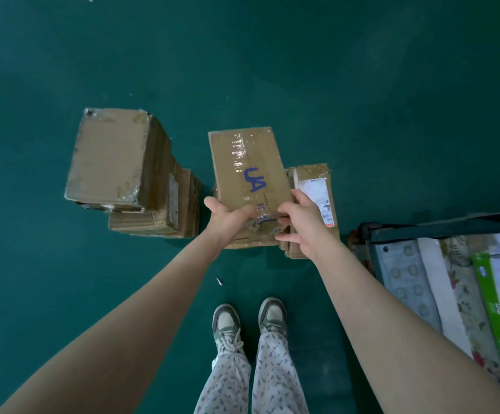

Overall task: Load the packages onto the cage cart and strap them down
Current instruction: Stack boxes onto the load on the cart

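A flat, oblong cardboard box (pixel 247 162) has glossy clear tape wrinkled along its top and "UA" written on it in blue marker, and its near edge is torn and crumpled. The left hand (pixel 228 216) grips its near left corner and the right hand (pixel 301 225) grips its near right corner, fingers curled round the edge. The box lies over a low pile of brown cartons; whether it rests on them or is lifted clear, I cannot tell. Just beside it on the right, a taped carton (pixel 317 177) carries a white shipping label. To the left, apart, stands a taller stack of cartons (pixel 117 162), corrugated edges showing. The cage cart (pixel 440 225), dark metal-framed, is at the right, holding a grey dimpled panel (pixel 404 273), floral cloth (pixel 463 288) and a green-edged box (pixel 496 300). The floor (pixel 302 70) is smooth dark green
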Demonstrator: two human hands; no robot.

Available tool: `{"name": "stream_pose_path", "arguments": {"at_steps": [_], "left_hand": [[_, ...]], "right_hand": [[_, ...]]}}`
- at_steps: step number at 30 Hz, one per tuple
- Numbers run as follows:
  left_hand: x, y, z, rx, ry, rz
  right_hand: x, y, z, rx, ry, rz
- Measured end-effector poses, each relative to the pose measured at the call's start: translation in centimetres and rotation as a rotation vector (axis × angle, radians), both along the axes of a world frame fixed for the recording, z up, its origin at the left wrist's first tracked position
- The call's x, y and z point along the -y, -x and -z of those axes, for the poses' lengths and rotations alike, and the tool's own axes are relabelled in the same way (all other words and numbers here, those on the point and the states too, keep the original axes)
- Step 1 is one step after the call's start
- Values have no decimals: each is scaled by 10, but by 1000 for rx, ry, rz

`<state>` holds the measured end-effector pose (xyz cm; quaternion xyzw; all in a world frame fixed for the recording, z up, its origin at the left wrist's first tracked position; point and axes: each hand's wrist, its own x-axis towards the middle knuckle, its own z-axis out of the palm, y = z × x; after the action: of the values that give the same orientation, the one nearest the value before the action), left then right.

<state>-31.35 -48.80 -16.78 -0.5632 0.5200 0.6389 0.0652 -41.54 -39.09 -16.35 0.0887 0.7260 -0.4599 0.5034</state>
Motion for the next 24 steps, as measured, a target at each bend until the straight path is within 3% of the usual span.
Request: {"name": "stream_pose_path", "arguments": {"at_steps": [9, 15, 19, 24], "left_hand": [[9, -17, -134, -101, 102, 34], [6, -23, -234, -163, 123, 122], [-7, -26, -278, -269, 95, 98], [-32, -28, -319, -347, 200, 189]], "right_hand": [[12, -7, -134, -137, 64, -78], [-7, -20, -223, -113, 188, 110], [-23, -32, -266, -173, 245, 200], [-53, -46, -312, -247, 308, 331]]}}
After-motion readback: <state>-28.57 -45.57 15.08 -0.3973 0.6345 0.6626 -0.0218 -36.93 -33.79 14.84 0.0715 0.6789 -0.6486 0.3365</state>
